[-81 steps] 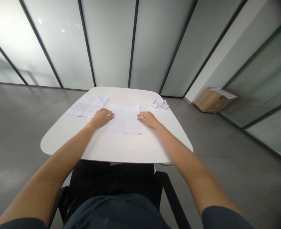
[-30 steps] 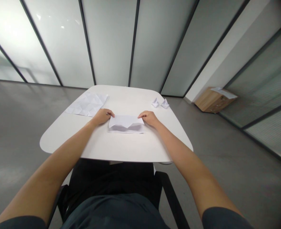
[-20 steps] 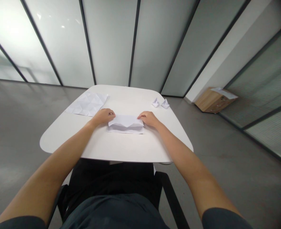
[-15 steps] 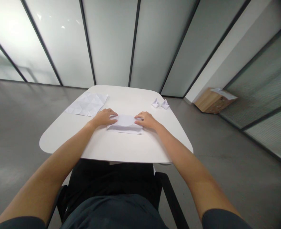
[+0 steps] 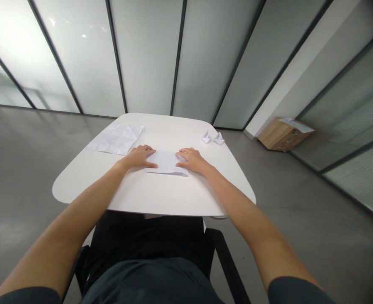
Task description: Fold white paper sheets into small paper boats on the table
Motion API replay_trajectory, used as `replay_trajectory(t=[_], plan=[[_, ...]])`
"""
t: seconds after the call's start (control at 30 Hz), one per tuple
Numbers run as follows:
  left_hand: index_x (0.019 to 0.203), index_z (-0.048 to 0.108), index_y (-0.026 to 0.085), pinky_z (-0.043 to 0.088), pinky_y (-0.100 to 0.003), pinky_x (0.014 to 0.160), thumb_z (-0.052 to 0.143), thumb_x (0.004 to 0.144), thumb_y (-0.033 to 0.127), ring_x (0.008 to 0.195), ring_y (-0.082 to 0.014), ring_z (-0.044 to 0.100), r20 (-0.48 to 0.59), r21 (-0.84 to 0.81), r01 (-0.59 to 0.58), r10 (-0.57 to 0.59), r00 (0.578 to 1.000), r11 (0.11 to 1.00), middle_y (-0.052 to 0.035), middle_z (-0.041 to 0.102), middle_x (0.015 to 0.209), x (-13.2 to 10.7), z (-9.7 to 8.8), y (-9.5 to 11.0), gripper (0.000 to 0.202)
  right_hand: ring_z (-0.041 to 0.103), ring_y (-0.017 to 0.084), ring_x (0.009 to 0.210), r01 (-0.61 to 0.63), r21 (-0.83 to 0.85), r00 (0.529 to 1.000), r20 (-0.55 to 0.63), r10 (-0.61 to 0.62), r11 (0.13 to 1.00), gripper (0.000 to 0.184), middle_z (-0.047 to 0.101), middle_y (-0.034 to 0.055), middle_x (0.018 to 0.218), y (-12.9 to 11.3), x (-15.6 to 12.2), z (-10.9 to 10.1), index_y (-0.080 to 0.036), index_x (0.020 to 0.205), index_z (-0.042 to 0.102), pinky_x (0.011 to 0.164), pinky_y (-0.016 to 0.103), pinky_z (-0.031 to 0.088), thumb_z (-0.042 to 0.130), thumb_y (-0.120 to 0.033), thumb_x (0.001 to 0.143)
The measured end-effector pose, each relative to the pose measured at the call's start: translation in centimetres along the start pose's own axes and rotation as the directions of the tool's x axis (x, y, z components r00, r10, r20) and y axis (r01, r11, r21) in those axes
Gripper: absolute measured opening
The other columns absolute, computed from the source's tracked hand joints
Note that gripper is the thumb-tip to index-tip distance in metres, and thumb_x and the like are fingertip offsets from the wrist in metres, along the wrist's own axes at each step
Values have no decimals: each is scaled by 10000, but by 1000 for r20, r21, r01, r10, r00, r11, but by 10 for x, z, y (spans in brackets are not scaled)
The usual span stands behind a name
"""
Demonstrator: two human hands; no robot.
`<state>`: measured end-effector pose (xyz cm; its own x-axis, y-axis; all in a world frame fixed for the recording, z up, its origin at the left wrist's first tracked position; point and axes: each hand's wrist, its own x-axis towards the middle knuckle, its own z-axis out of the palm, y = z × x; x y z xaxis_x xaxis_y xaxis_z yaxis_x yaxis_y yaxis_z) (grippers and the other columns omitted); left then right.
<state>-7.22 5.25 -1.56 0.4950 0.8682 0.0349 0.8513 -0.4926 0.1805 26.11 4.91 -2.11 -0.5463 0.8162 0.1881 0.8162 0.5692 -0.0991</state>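
Observation:
A folded sheet of white paper (image 5: pixel 166 162) lies in front of me on the white table (image 5: pixel 161 196), its near edge slightly raised. At its left end, my left hand (image 5: pixel 139 157) holds it, thumb on top and fingers reaching to the far edge. My right hand (image 5: pixel 193 161) grips the other end the same way, thumb and fingertips on the paper. Both palms hide parts of the paper's ends.
Far left on the table, a creased, unfolded paper sheet (image 5: pixel 117 138) lies flat. Two small folded paper shapes (image 5: pixel 206 137) stand near the right edge. A wooden box (image 5: pixel 284 134) is on the floor by the wall. A chair armrest (image 5: pixel 226 257) sits at my right.
The near flap of the paper, lifted before, has come down nearly flat. Both thumbs have slid slightly toward me; the right hand has shifted a little left.

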Motion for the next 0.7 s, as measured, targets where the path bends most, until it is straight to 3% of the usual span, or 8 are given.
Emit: replay_trajectory(t=[0.2, 0.3, 0.47, 0.57, 0.7], plan=[[1535, 586, 353, 358, -536, 1186, 632, 890, 754, 1419, -375, 489, -103, -37, -37, 33, 994, 999, -111, 554, 1572, 3, 7, -3, 761, 610, 289, 1332, 160, 86, 986, -65, -155, 983, 416, 706, 106, 1430, -2, 6, 7, -246, 1374, 739, 1173, 450, 419, 591, -467, 1054], [1450, 664, 372, 362, -480, 1186, 665, 902, 695, 1398, -335, 525, -136, -56, -113, 104, 985, 992, -72, 616, 1520, 6, 9, -7, 636, 632, 281, 1311, 215, 131, 976, -56, -209, 968, 440, 734, 122, 1377, -3, 8, 11, -200, 1354, 743, 1175, 430, 430, 579, -483, 1059], [1311, 758, 301, 394, -403, 1176, 625, 937, 653, 1314, -284, 615, -142, -109, -220, 203, 969, 969, -72, 704, 1412, 11, 11, -11, 531, 616, 305, 1344, 221, 124, 975, -57, -216, 967, 549, 696, 157, 1431, -8, 5, 12, -177, 1406, 712, 1207, 451, 414, 659, -548, 1005], [1253, 776, 275, 404, -402, 1179, 584, 963, 638, 1284, -277, 634, -178, -104, -193, 172, 969, 976, -74, 734, 1351, 12, 12, -11, 503, 581, 309, 1393, 223, 78, 975, -36, -221, 972, 548, 630, 169, 1519, -14, 1, 7, -189, 1452, 686, 1228, 469, 389, 637, -524, 1020], [1239, 766, 256, 421, -408, 1170, 568, 973, 642, 1255, -284, 648, -229, -50, -69, 56, 972, 996, -85, 739, 1335, 11, 17, -13, 508, 540, 322, 1430, 183, 21, 983, 19, -184, 983, 529, 550, 124, 1613, -25, -2, 1, -264, 1513, 640, 1230, 507, 379, 580, -502, 1044]])
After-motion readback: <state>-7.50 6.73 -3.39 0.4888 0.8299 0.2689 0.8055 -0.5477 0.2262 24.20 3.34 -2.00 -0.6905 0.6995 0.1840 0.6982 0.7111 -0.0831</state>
